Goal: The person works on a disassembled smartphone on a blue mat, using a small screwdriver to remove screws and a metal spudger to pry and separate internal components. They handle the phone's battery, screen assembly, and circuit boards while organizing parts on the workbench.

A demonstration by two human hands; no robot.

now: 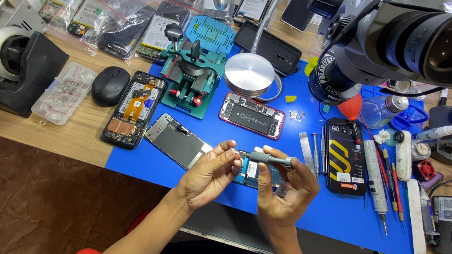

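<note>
My right hand grips a slim grey screwdriver and holds it level, palm up, over the blue work mat. My left hand pinches the tool's left tip between thumb and fingers. Just beneath both hands lies an opened phone, mostly hidden by them. Another opened phone with a red frame rests further back on the mat.
A microscope looms at the upper right. A green clamp jig, a round metal disc, a black mouse, a tape dispenser, dismantled phones, bagged parts, tweezers and hand tools crowd the wooden bench.
</note>
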